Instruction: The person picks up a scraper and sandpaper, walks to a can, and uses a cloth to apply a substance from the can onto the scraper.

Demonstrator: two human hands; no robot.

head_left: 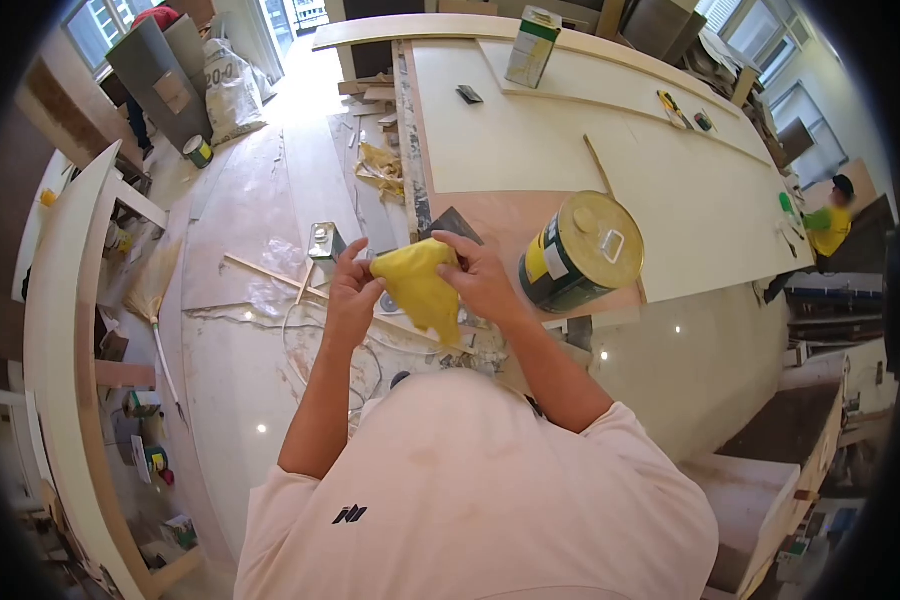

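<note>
Between my two hands hangs a limp yellow sheet that looks like a thin bag or cloth (417, 290). My left hand (350, 290) pinches its upper left corner, and my right hand (480, 278) grips its upper right edge. Right of my right hand a large round can (600, 245) with a yellow-stained lid and a handle stands on the workbench corner. A dark flat piece (456, 226) lies just beyond my right hand. To the left of the hands a small metal can (325, 243) stands lower down, near the floor.
The workbench (530, 140) carries a green and white tin (534, 46), a small dark pad and tools. Wood strips (270, 280) and a hose lie on the floor. A broom (157, 290) and shelving stand left. A person (830, 225) is at the far right.
</note>
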